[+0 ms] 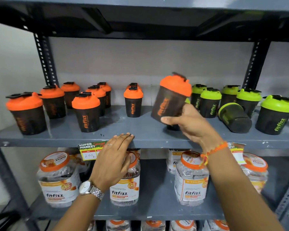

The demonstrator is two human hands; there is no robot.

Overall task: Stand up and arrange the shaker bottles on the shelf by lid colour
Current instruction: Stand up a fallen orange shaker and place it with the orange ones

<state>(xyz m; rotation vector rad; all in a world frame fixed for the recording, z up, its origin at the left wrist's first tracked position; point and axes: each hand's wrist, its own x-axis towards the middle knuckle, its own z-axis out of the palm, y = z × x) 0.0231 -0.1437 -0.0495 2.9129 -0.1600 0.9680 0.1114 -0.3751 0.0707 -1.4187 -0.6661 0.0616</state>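
Right hand (188, 124) wrapped around the lower body of an orange-lidded shaker bottle (171, 99), thumb across the front near the base and the other fingers curled behind, holding it lifted clear of the shelf (140, 125) between the orange group and the green group. Long axis tipped off vertical, lid leaning up and to the right, base down and to the left, black flip cap at the very top. Probably empty and light, a stiff plastic cup with smooth, slightly slippery walls, so best gripped around the middle of the body rather than by the lid, which may pop or twist. Left hand (114, 157) flat on the front edge of the shelf, fingers (123, 137) pressed together and straight, pinching nothing. To the left, orange-lidded bottles (85, 110) standing upright, lids up, one small pair (133, 102) nearer the middle. To the right, green-lidded bottles (210, 102) upright, except one green-lidded bottle (234, 116) lying on its side, long axis roughly along the shelf depth, base toward the camera and lid toward the back left, not yet stood up. Below, clear jars (190, 177) with orange lids on the lower shelf, no part of the sorting
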